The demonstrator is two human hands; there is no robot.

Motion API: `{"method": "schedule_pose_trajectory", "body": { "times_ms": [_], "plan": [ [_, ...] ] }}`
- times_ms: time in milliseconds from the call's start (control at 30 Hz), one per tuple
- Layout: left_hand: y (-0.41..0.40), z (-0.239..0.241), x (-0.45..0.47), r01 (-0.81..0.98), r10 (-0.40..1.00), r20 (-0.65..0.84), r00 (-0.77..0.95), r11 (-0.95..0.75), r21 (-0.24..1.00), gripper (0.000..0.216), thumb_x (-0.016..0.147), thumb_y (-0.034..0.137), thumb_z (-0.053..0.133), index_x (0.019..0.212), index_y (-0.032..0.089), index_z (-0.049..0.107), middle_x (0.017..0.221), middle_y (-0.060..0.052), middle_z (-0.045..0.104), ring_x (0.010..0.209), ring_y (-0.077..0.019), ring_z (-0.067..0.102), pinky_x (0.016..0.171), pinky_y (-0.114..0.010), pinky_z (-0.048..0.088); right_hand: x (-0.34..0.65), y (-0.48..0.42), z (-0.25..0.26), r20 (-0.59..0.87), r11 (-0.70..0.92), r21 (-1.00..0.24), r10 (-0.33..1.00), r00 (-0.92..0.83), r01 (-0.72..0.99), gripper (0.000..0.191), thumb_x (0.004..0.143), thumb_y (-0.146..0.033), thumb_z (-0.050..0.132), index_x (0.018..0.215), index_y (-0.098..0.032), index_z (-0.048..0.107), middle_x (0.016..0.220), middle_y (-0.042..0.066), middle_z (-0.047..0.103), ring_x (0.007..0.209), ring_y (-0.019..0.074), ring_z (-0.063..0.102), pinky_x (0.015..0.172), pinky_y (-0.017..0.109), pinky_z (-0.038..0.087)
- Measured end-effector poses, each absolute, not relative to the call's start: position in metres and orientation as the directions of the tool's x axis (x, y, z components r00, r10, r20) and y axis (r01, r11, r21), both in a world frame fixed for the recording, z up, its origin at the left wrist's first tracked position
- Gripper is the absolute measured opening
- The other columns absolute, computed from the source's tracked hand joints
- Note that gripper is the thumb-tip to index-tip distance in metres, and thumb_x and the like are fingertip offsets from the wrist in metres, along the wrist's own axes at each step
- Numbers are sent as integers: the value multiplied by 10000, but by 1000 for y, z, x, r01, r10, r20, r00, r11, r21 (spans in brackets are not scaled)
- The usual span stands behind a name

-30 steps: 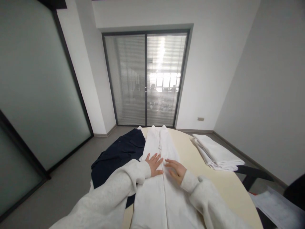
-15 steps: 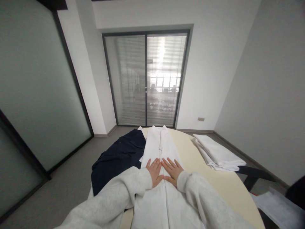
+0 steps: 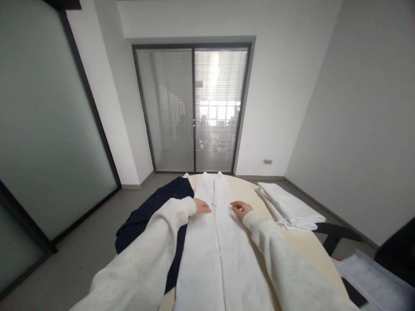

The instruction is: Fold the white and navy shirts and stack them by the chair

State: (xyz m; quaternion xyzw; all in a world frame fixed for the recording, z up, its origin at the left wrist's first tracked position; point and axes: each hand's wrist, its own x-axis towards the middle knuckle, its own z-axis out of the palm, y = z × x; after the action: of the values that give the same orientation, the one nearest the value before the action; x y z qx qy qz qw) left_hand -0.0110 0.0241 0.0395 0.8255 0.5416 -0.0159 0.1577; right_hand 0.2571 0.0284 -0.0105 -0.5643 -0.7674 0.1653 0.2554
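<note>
A long white garment (image 3: 216,246) lies flat along the round cream table (image 3: 251,193), with a buttoned seam down its middle. My left hand (image 3: 201,206) rests flat on the garment's left edge, fingers stretched out toward the seam. At the right edge, my right hand (image 3: 241,208) presses on the cloth, fingers apart and slightly bent. Neither hand holds anything. Both arms are in light grey sleeves.
A dark navy garment (image 3: 151,214) lies on the table's left side, partly under my left arm. A stack of folded white cloth (image 3: 290,206) sits at the right. A black chair (image 3: 339,236) and papers (image 3: 372,280) are at the lower right. Glass doors with blinds (image 3: 193,112) stand beyond.
My hands were side by side at the garment's middle. They have slid farther up and apart, out to its left and right edges. The view has shifted slightly.
</note>
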Motion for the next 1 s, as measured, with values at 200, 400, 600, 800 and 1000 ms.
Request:
{"method": "schedule_pose_trajectory", "body": {
  "times_ms": [200, 400, 600, 800, 1000],
  "plan": [
    [75, 25, -9, 978, 990, -24, 137, -132, 160, 581, 845, 491, 331, 1306, 140, 366, 1407, -153, 291, 1284, -282, 272, 995, -432, 288, 253, 61, -28, 260, 190, -319, 960, -107, 929, 469, 761, -383, 490, 1202, -226, 522, 1306, 96, 452, 1214, 282, 361, 957, 498, 291],
    [83, -27, -15, 994, 996, 77, 51, -58, 95, 622, 836, 523, 286, 1360, 186, 289, 1459, -127, 161, 1336, -285, 104, 1036, -520, 119, 253, 74, -36, 160, 339, -174, 936, -313, 924, 432, 827, -389, 394, 1241, -288, 470, 1464, 8, 176, 1342, 238, 72, 1005, 546, 131],
    [84, -15, -19, 960, 961, 77, 266, -271, 68, 485, 843, 491, 303, 1182, 223, 523, 1330, -77, 428, 1240, -262, 319, 983, -462, 256, 255, 78, -24, 159, 458, -218, 888, -432, 862, 483, 799, -339, 423, 1242, -156, 477, 1262, 118, 502, 1193, 221, 409, 981, 385, 287],
    [76, 11, -13, 938, 935, 123, 334, -343, 59, 562, 852, 532, 259, 821, 171, 688, 958, -118, 636, 966, -254, 540, 782, -335, 401, 253, 66, -2, 208, 306, -101, 937, -281, 947, 471, 865, -459, 287, 712, -198, 648, 735, 87, 645, 729, 194, 587, 643, 287, 376],
    [73, 16, -9, 926, 941, -72, 331, -309, 215, 585, 800, 613, 300, 603, 220, 686, 663, -48, 659, 693, -200, 599, 650, -281, 402, 244, 67, -3, 150, 184, -129, 975, -164, 974, 398, 840, -491, 347, 762, -222, 629, 736, 56, 658, 702, 184, 585, 563, 265, 332]
  ]
}}
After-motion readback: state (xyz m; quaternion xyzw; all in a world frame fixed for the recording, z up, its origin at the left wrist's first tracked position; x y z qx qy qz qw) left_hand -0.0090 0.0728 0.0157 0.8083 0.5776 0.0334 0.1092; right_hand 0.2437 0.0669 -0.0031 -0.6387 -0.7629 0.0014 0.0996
